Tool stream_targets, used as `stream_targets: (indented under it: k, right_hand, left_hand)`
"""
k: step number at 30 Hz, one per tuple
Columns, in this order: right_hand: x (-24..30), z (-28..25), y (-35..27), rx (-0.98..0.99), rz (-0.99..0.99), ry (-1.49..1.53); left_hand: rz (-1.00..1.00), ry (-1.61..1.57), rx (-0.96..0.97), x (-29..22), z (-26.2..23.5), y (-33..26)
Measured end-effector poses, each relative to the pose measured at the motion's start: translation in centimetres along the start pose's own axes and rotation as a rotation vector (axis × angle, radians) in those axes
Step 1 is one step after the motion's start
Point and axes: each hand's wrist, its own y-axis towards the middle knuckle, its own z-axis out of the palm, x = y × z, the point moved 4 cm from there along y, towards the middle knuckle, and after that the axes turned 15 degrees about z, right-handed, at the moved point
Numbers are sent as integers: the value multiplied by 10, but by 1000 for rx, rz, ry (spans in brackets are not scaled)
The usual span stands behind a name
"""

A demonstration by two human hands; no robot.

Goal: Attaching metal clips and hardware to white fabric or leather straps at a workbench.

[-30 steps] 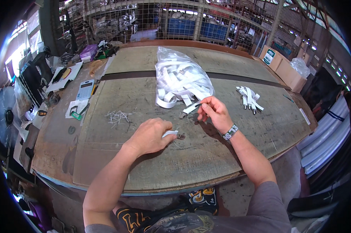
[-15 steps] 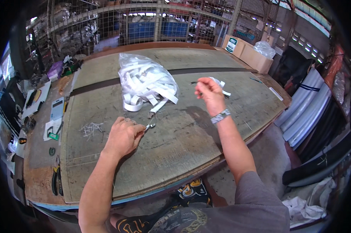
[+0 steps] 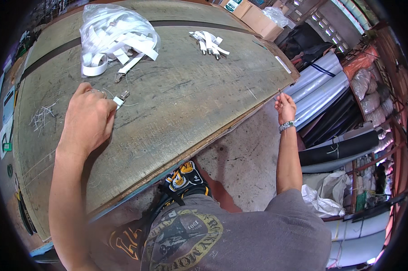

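Note:
My left hand [image 3: 88,115] rests on the table with fingers closed on a short white strap [image 3: 119,102], whose metal clip [image 3: 125,95] sticks out past the fingertips. Loose thin threads curl beside it. Beyond the table's right edge, my right hand [image 3: 285,109] is raised in a pinch; a thin dark tip shows at its fingers, too small to name. A clear plastic bag [image 3: 93,29] full of white straps lies past my left hand, with one clipped strap [image 3: 134,64] poking out. Farther right sits a small pile of white straps [image 3: 209,44] with metal clips.
Scraps of white thread [image 3: 43,116] lie on the worn wooden table [image 3: 177,108] at left. Black-handled pliers [image 3: 25,210] are by the near left corner. A cardboard box [image 3: 260,20] stands at the far right. Wrapped rolls [image 3: 314,86] lean beside the table.
My right hand has swung right and nearer, from above the strap pile to beyond the table edge. The view has turned rightward. My left hand still holds the clipped strap.

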Motion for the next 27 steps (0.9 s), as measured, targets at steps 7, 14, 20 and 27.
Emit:
stream_targets:
  k: [7,14,20,27]
  right_hand:
    - [-4,-5,8,117,41,-98]
    - [-12,4,18,85,95,-275]
    - [37,24,5,272,14,44]
    - [101,135,-57,675,-109,-8]
  left_hand:
    - [-13,5,-55,-10,0,-4]
    - [-28,-4,-7,-6,-7,-6]
    - [-84,-94,134,16,-7,-23]
    - [-131,-235,182,19,-20,-26]
